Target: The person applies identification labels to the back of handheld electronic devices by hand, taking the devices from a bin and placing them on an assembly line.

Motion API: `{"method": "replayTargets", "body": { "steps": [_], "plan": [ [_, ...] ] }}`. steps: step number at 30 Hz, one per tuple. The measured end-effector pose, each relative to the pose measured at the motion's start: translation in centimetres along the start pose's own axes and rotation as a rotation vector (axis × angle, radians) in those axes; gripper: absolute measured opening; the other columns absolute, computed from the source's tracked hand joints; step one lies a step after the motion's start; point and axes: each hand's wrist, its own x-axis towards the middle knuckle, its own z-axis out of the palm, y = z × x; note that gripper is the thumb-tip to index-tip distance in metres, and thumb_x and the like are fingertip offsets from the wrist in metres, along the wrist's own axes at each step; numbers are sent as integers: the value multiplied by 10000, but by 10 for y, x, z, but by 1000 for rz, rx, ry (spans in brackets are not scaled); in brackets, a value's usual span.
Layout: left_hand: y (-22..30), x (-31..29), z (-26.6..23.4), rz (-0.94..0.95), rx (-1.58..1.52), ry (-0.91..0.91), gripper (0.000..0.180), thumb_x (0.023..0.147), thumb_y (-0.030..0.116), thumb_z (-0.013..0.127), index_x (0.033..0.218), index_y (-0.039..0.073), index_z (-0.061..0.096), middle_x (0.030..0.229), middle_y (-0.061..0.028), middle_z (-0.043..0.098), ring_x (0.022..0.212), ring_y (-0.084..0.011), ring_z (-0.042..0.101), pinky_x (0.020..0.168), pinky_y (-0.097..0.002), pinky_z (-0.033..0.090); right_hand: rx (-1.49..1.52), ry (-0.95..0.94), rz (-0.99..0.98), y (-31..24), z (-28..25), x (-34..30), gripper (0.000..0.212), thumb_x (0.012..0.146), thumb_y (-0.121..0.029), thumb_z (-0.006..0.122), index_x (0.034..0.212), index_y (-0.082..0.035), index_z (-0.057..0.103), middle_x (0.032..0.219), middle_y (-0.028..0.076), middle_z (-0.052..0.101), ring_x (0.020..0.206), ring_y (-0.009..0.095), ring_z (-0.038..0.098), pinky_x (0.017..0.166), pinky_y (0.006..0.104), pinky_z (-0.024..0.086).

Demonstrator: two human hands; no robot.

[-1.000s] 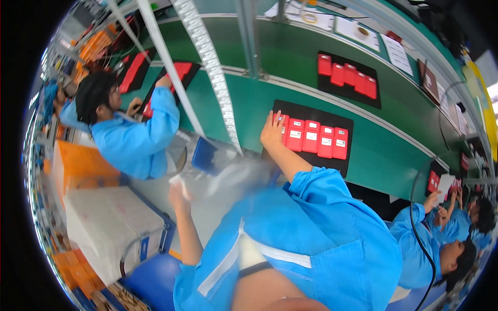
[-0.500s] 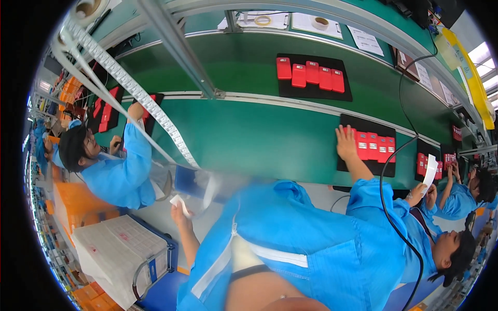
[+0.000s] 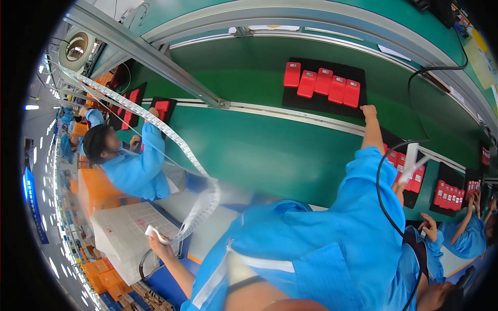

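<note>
Taking hold of the far mat (image 3: 321,105) looks like the step in hand: the right grip (image 3: 369,111), fingers curled, is at its near right corner; whether it pinches the edge cannot be told. A next move would call for keeping the five red boxes (image 3: 323,81) level, far of the rail (image 3: 290,113). The left grip (image 3: 161,245) holds the white strip (image 3: 176,136), blurred at its near loop. At right, the sleeve (image 3: 358,179) hides part of another mat (image 3: 390,138).

The head camera, the left of a side-by-side pair, looks steeply down from above the blue jacket (image 3: 321,223), which looms close at the lower edge, and forward over the green workbench (image 3: 259,166). Its wide fisheye view includes the left hand (image 3: 160,245) and right hand (image 3: 369,111), bending straight edges rimward.
</note>
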Motion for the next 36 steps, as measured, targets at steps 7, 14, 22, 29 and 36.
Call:
{"method": "replayTargets", "body": {
  "steps": [7, 14, 22, 29, 36],
  "plan": [
    [-26, 15, 25, -90, -17, -120, 188, 857, 208, 511, 981, 68, 499, 670, -3, 515, 521, -91, 491, 431, -220, 387, 799, -491, 63, 8, 4, -86, 437, 720, 73, 506, 1135, 2, 386, 1044, 136, 521, 1002, 309, 493, 859, 449, 403],
    [-106, 54, 126, -184, 49, -548, 142, 856, 211, 509, 879, 71, 508, 654, -49, 531, 504, -134, 528, 440, -252, 459, 733, -379, 94, 32, 48, -269, 426, 703, 27, 586, 1073, -42, 387, 992, 101, 512, 862, 249, 533, 646, 386, 458],
    [-180, 48, 227, -316, -30, -825, 251, 846, 203, 519, 990, -2, 525, 821, -102, 611, 667, -126, 566, 595, -246, 442, 562, -526, 43, 108, 10, -387, 482, 694, 76, 557, 1135, -14, 384, 1072, 115, 520, 1011, 218, 497, 868, 310, 383],
    [-202, 48, 281, -334, 38, -1115, 201, 860, 175, 493, 978, 14, 513, 748, -89, 632, 640, -125, 579, 610, -244, 459, -163, -199, -296, 58, -14, -377, 643, 714, -142, 650, 1240, -6, 306, 1227, 239, 384, 1133, 353, 387, 944, 380, 318],
    [-208, 22, 260, -159, 191, -1073, 202, 852, 177, 507, 955, 5, 530, 726, -105, 634, 647, -153, 598, 621, -242, 453, -311, -164, -633, 50, 26, -411, 896, 671, -389, 687, 1330, -51, 182, 1321, 262, 234, 1235, 431, 170, 1001, 466, 201]
  ]
}}
